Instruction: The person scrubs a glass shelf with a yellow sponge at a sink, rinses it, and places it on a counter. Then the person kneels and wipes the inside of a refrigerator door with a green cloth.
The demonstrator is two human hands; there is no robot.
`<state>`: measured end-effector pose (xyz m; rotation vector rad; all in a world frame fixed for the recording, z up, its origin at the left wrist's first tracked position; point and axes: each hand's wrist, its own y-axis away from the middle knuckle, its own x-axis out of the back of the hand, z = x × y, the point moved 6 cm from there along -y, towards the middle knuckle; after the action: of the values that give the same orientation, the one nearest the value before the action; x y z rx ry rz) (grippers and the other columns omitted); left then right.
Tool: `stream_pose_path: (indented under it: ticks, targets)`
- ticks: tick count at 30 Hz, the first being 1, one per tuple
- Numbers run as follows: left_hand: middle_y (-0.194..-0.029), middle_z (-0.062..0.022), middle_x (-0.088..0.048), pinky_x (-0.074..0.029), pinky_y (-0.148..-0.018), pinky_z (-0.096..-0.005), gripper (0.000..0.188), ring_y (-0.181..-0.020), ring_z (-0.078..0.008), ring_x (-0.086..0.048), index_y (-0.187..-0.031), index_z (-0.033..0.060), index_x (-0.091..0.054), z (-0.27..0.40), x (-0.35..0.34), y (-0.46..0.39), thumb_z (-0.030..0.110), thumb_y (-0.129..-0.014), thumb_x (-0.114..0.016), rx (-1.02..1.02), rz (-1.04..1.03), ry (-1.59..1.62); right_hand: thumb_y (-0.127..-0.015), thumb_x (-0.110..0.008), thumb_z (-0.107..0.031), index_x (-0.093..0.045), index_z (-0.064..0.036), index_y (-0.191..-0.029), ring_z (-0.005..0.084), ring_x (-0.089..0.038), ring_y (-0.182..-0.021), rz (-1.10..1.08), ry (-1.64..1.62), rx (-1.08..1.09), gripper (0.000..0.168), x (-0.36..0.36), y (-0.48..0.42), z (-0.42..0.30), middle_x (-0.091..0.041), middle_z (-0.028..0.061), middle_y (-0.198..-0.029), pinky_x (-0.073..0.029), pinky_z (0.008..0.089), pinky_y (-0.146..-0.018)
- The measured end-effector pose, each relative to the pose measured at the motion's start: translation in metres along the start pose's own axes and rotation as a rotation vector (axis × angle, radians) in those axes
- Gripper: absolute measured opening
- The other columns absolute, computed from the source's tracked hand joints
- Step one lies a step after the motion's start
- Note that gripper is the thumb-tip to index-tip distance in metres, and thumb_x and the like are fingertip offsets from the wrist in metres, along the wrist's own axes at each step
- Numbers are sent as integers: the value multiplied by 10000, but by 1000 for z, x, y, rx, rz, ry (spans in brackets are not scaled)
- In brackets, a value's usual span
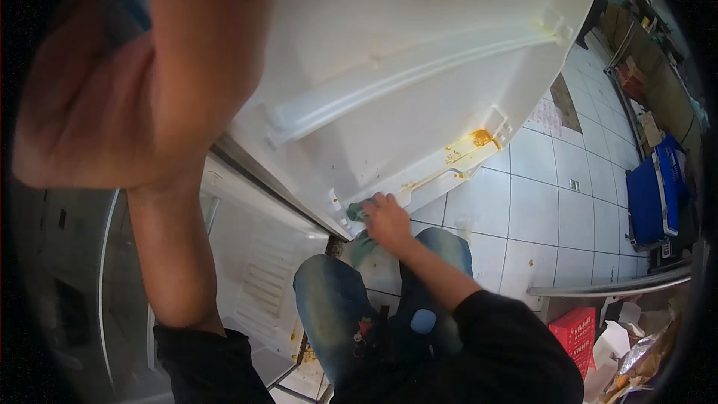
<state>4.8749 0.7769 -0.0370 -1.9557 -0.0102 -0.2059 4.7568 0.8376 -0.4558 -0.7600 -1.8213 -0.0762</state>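
My right hand (387, 221) grips a crumpled green cloth (364, 244) at the near end of the lowest shelf of an open white refrigerator door (404, 106). Part of the cloth hangs below the fingers. A yellow-brown sticky-looking stain (481, 137) covers the far corner of that shelf, with smaller spots along its rim. Large and blurred, my left hand (106, 123) is raised close to the camera at the upper left; its fingertips cannot be made out. Left of the door is the white refrigerator interior (263, 280), with brownish dirt along its lower edge.
My jeans-covered knees (331, 286) are bent just below the door. White floor tiles (527, 196) stretch to the right. A blue container (650, 196) stands at far right. Beneath a metal rail (611, 289) at lower right are a red box (575, 336) and crumpled packaging (639, 353).
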Motion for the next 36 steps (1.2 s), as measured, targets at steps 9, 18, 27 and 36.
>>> stream_pose_path:
  ticks: [9,18,27,36]
  targets:
    - [-823,-98,-638,-458,-637,-252,217,-707,-145,-590,-905,-60,-635,3,1,-1,128,-917,-529,-12,21,12,-770,-570,-108,-653,-110,-963,297,-564,-904,55,87,-79,210,-21,2,34,-575,118,-930,-500,427,-715]
    - [-807,-92,-635,-452,-629,-245,203,-696,-136,-584,-892,-56,-635,2,-3,-2,120,-912,-537,-25,65,45,-744,-577,-119,-627,-58,-884,309,-554,-853,110,270,-126,160,25,-30,76,-554,144,-925,-516,390,-676]
    - [-790,-86,-631,-446,-620,-238,190,-685,-127,-577,-879,-53,-635,5,3,-7,112,-907,-544,-41,103,50,-678,-674,-121,-657,-114,-937,275,-550,-939,-64,35,160,261,3,-24,-20,-564,106,-977,-513,370,-698]
    - [-774,-80,-628,-439,-611,-231,177,-673,-119,-571,-866,-49,-635,8,-6,-9,104,-902,-552,-79,142,66,-657,-710,-126,-668,-149,-974,270,-545,-946,-116,-34,168,320,-4,-23,-28,-519,101,-1007,-525,370,-747]
